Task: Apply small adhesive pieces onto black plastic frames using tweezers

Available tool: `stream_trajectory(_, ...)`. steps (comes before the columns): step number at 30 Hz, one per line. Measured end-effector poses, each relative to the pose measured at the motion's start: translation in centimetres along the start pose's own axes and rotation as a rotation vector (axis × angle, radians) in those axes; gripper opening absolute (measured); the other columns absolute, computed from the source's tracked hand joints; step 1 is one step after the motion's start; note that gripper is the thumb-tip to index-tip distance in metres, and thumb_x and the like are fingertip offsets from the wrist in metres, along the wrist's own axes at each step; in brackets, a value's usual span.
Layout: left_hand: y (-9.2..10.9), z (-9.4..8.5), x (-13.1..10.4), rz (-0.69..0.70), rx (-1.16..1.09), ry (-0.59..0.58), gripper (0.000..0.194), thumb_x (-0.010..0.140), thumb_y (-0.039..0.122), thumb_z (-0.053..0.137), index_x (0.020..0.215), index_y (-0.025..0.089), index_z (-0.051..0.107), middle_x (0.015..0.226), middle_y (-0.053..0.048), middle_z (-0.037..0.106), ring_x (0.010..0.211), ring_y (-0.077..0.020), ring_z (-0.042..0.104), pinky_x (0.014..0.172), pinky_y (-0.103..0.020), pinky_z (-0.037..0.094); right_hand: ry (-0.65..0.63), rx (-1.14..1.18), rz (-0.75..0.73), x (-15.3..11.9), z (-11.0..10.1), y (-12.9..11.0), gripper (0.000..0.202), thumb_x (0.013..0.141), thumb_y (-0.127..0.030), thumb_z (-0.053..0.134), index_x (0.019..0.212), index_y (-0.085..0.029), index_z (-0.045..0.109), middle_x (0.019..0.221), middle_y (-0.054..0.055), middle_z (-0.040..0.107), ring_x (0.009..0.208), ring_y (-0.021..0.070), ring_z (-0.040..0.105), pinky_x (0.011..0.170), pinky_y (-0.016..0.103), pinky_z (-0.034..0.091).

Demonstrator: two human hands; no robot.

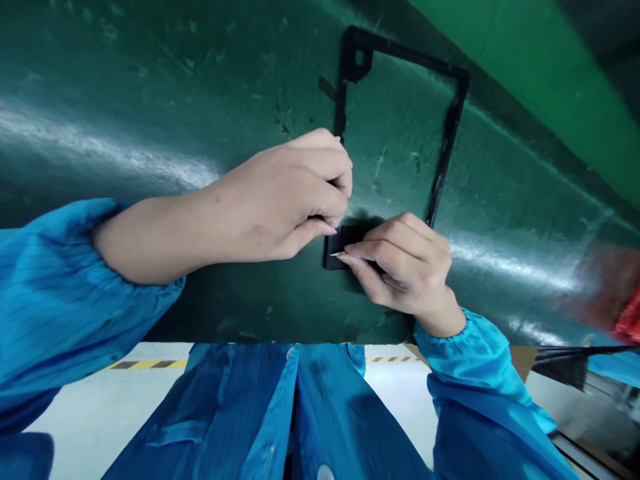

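A thin black rectangular frame (449, 143) lies flat on the green work surface (240, 87). Its upper left corner carries a tab with a small slot. My left hand (285, 193) is closed, its fingers curled over the frame's left side near the lower corner. Whatever lies between those fingertips is hidden. Between thumb and forefinger, my right hand (405, 263) pinches a small, thin, pale pointed piece (337, 254), whose tip is over the frame's lower left corner. The right hand covers much of the frame's lower bar.
A brighter green strip (530, 87) runs along the far right. At the right edge sits a red object (627, 317), partly cut off. Below the table's front edge are a pale floor with a yellow-and-black stripe (150, 365) and a dark item (560, 367).
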State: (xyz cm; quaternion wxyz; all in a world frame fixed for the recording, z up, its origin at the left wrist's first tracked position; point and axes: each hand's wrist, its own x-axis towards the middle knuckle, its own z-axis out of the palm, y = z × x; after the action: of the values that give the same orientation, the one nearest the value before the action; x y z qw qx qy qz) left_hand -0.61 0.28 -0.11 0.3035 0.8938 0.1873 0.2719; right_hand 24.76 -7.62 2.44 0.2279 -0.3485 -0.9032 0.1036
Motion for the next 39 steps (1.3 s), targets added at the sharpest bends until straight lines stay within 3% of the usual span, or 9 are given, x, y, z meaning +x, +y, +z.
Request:
stream_trajectory(14, 0.16, -0.07, 0.04, -0.025, -0.038, -0.012, 0.020, 0.096, 0.025, 0.061, 0.079, 0.023, 0.071, 0.111, -0.011, 0.072, 0.121, -0.0350, 0.065, 0.105, -0.057, 0.055, -0.024, 0.053, -0.016, -0.06, 0.06, 0.12, 0.009, 0.092, -0.025, 0.078, 0.097, -0.019, 0.073, 0.085, 0.003, 0.072, 0.076, 0.0156, 0.063, 0.067, 0.031, 0.052)
stream_trajectory(20, 0.10, 0.03, -0.05, -0.029, -0.017, -0.001, 0.019, 0.097, 0.025, 0.061, 0.080, 0.025, 0.071, 0.111, -0.009, 0.072, 0.122, -0.0307, 0.064, 0.102, -0.049, 0.058, 0.006, 0.028, 0.015, 0.11, 0.07, 0.07, 0.006, 0.094, -0.026, 0.076, 0.096, -0.021, 0.073, 0.083, 0.002, 0.071, 0.075, 0.0156, 0.063, 0.067, 0.031, 0.052)
stream_trajectory(24, 0.05, 0.00, -0.07, -0.027, -0.015, -0.015, 0.020, 0.097, 0.026, 0.061, 0.080, 0.025, 0.070, 0.112, -0.009, 0.072, 0.122, -0.0312, 0.064, 0.102, -0.050, 0.058, -0.049, 0.092, -0.011, 0.12, 0.03, 0.14, 0.007, 0.094, -0.027, 0.076, 0.097, -0.021, 0.074, 0.083, 0.002, 0.071, 0.075, 0.0152, 0.063, 0.067, 0.031, 0.051)
stream_trajectory(29, 0.08, 0.06, -0.08, -0.020, -0.012, 0.002, 0.019, 0.097, 0.023, 0.061, 0.081, 0.025, 0.071, 0.111, -0.010, 0.071, 0.121, -0.0318, 0.064, 0.101, -0.050, 0.058, 0.010, 0.037, 0.024, 0.27, 0.02, 0.08, 0.007, 0.093, -0.026, 0.077, 0.095, -0.020, 0.073, 0.082, 0.003, 0.071, 0.076, 0.0157, 0.062, 0.068, 0.031, 0.051)
stream_trajectory(35, 0.14, 0.06, -0.02, -0.035, -0.044, -0.002, 0.018, 0.096, 0.024, 0.063, 0.079, 0.025, 0.071, 0.111, -0.009, 0.072, 0.121, -0.0328, 0.064, 0.103, -0.053, 0.057, -0.042, 0.083, -0.016, 0.15, 0.01, 0.03, 0.008, 0.094, -0.028, 0.076, 0.096, -0.021, 0.073, 0.083, 0.001, 0.071, 0.076, 0.0147, 0.062, 0.067, 0.030, 0.052)
stream_trajectory(39, 0.19, 0.16, -0.06, -0.036, -0.030, 0.009, 0.021, 0.097, 0.026, 0.061, 0.079, 0.025, 0.070, 0.112, -0.009, 0.072, 0.122, -0.0315, 0.064, 0.104, -0.050, 0.057, 0.008, 0.036, 0.021, 0.16, 0.10, 0.05, 0.007, 0.094, -0.027, 0.076, 0.095, -0.020, 0.073, 0.083, 0.002, 0.070, 0.076, 0.0152, 0.061, 0.068, 0.031, 0.051)
